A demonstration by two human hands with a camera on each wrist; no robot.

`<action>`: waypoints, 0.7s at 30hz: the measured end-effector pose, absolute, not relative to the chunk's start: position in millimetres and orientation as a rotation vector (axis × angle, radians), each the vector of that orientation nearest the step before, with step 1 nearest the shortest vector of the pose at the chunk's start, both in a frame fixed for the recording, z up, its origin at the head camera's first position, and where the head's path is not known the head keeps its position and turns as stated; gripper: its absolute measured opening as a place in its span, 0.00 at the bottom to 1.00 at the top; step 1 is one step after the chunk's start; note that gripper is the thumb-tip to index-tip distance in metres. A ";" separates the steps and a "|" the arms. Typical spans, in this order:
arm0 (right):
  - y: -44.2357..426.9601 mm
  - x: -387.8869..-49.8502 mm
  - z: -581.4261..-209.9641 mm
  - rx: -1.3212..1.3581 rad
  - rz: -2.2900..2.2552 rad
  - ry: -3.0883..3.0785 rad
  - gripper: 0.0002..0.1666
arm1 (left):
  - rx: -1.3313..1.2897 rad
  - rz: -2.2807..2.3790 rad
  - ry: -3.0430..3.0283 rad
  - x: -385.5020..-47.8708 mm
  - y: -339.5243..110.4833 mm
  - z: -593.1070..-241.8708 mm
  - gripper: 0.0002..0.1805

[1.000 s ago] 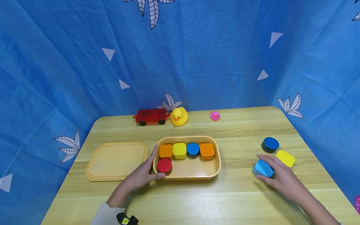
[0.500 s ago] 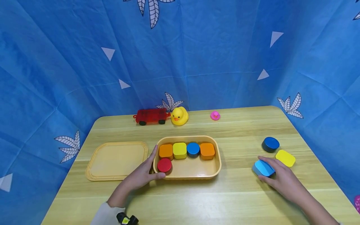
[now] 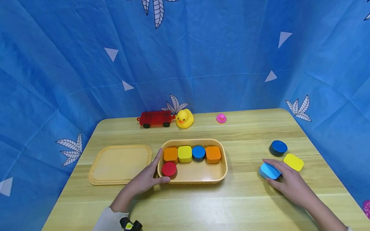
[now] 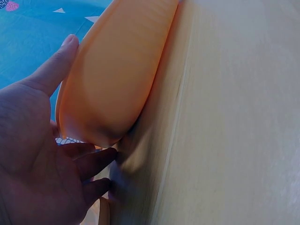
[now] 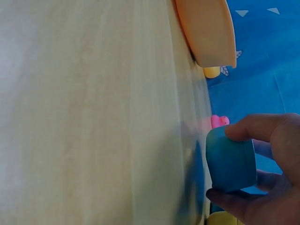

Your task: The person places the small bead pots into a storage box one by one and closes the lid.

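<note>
My left hand [image 3: 145,179] holds the left end of a tan plastic box [image 3: 202,183], thumb on the near rim and fingers round the end. Inside the box sit an orange block [image 3: 171,155], a yellow block [image 3: 184,154], a round blue block [image 3: 198,153], another orange block [image 3: 213,154] and a round red block [image 3: 169,169]. On the right, my right hand [image 3: 289,179] pinches a light blue block [image 3: 269,171] between thumb and fingers. Whether that block touches the table is unclear. Close beyond that hand lie a dark blue round block [image 3: 278,148] and a yellow block [image 3: 293,162].
A flat tan lid-like tray [image 3: 120,165] lies left of the box. Along the back edge stand a red toy wagon [image 3: 156,119], a yellow rubber duck [image 3: 184,118] and a small pink duck [image 3: 221,118]. Blue cloth [image 3: 202,64] hangs behind the wooden table [image 3: 202,208].
The light blue block has shifted very slightly left and away from me in the right hand. The left hand and the box stay in place.
</note>
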State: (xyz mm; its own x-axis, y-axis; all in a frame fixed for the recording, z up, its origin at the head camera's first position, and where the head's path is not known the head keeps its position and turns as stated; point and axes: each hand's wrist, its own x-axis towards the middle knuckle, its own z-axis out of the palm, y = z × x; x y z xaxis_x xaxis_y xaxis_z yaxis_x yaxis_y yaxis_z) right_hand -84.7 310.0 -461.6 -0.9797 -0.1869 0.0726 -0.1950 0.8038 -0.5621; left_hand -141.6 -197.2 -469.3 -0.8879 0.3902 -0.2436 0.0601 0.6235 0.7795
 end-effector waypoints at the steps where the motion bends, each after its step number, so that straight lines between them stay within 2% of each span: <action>1: 309.7 -85.1 -460.9 0.324 0.927 -2.958 0.39 | 0.360 1.159 2.457 -141.7 -197.1 -469.6 0.64; 21: 286.1 -98.6 -434.0 0.431 1.147 -2.927 0.37 | 0.326 1.153 2.460 -141.6 -195.3 -467.5 0.64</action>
